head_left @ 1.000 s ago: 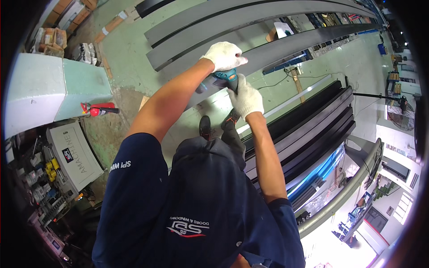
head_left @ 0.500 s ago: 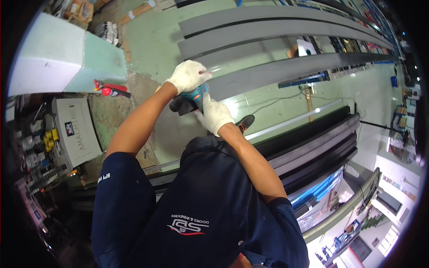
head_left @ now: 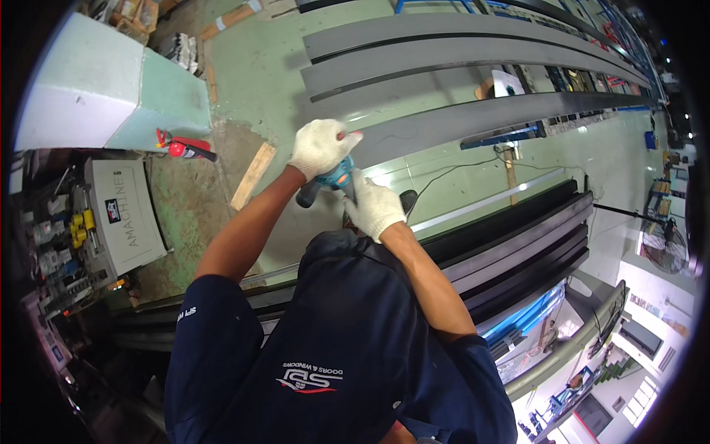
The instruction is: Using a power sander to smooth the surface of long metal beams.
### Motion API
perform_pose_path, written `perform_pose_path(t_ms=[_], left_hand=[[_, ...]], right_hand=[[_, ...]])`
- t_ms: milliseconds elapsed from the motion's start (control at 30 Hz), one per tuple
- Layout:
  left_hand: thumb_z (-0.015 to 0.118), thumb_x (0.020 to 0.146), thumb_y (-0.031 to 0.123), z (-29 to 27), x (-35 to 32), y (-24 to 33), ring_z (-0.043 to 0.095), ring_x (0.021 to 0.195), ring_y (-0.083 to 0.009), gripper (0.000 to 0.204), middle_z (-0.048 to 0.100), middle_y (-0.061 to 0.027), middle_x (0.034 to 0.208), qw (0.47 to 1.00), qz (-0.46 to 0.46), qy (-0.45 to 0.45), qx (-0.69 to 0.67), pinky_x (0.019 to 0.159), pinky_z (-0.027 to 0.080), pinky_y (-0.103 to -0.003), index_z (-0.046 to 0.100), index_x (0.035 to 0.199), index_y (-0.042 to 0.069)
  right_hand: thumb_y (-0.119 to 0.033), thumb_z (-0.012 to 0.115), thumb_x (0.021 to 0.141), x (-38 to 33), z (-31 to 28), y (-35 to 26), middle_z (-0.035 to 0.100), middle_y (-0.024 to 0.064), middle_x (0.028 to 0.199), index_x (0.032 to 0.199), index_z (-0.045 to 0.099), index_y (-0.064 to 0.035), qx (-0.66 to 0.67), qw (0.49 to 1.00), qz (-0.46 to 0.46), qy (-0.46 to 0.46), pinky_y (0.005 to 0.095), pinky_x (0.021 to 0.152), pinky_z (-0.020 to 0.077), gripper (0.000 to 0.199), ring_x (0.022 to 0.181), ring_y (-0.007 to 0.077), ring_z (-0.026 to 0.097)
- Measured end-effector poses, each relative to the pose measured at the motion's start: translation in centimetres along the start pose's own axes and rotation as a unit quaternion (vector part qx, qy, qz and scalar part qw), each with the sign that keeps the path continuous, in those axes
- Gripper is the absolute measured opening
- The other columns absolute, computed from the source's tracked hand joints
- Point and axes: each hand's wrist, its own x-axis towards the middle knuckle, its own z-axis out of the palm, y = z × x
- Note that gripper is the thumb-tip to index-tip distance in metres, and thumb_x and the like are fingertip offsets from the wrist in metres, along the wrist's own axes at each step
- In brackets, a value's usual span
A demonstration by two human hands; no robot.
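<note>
I hold the teal power tool (head_left: 337,176), left hand (head_left: 319,148) and right hand (head_left: 376,210) wrapped round; grey panel (head_left: 451,126), two o'clock. Steering needs both.

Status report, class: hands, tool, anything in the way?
Right hand gripping teal power tool; left hand against it, grip hidden. Tool near grey panel. Wooden strip on floor, left.

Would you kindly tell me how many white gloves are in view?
2: one white fabric glove on the left hand, against the teal power tool; another on the right hand, gripping it. More may be hidden.
</note>
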Motion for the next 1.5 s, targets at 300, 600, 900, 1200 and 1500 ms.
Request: perform_pose_path(t_ms=[300, 600, 900, 1200, 1500], left_hand=[[0.062, 0.111, 0.061, 6.3, 10.9, 10.8, 0.079, 0.096, -0.0335, 0.062, 0.081, -0.0249, 0.101, 0.911, 0.041, 0.035, -0.41, 0.091, 0.058, -0.043, 0.085, 0.108, 0.004], [0.073, 0.108, 0.049, 11.1, 1.2, -7.9, 0.068, 0.133, -0.0377, 0.04, 0.077, -0.0129, 0.135, 0.985, -0.032, 0.166, -0.016, 0.109, 0.054, -0.055, 0.083, 0.128, 0.016], [0.047, 0.112, 0.085, 19.3, -11.4, -17.5, 0.071, 0.136, -0.0441, 0.098, 0.055, -0.0189, 0.174, 0.747, -0.378, 0.09, -0.539, 0.104, 0.06, -0.059, 0.054, 0.173, 0.009], [0.024, 0.114, 0.087, 20.5, -10.9, -17.3, 0.056, 0.16, -0.0328, 0.106, 0.047, -0.0131, 0.182, 0.478, -0.233, 0.073, -0.844, 0.135, 0.044, -0.051, 0.036, 0.181, 0.006], [0.031, 0.109, 0.094, 18.0, -8.8, -16.1, 0.069, 0.143, -0.0358, 0.107, 0.071, -0.0143, 0.16, 0.558, -0.338, 0.122, -0.748, 0.108, 0.059, -0.064, 0.059, 0.161, 0.004]], right_hand=[[-0.058, 0.088, 0.096, 0.1, -8.5, 8.5, 0.066, 0.0312, 0.142, 0.176, 0.032, -0.005, -0.038, 0.978, 0.126, 0.162, 0.0569, 0.104, 0.0626, 0.111, 0.129, 0.0508, 0.072], [-0.064, 0.09, 0.091, 4.2, -14.1, 12.5, 0.066, 0.0311, 0.144, 0.177, 0.038, -0.0238, -0.091, 0.978, 0.148, 0.118, 0.0576, 0.105, 0.0637, 0.108, 0.122, 0.0544, 0.076], [-0.062, 0.09, 0.087, 11.3, -11.3, 3.6, 0.067, 0.0263, 0.141, 0.155, 0.052, -0.0135, -0.139, 0.986, 0.078, 0.058, 0.0547, 0.098, 0.0662, 0.092, 0.118, 0.0467, 0.079], [-0.034, 0.093, 0.082, 8.2, -1.2, -9.7, 0.064, 0.0216, 0.136, 0.148, 0.06, -0.0078, -0.067, 0.995, -0.07, 0.01, 0.0528, 0.097, 0.0667, 0.079, 0.125, 0.0428, 0.071], [-0.043, 0.093, 0.078, 8.7, -6.9, -2.0, 0.065, 0.0225, 0.142, 0.147, 0.059, -0.011, -0.105, 0.994, 0.029, 0.028, 0.0543, 0.105, 0.0648, 0.084, 0.131, 0.0435, 0.072]])
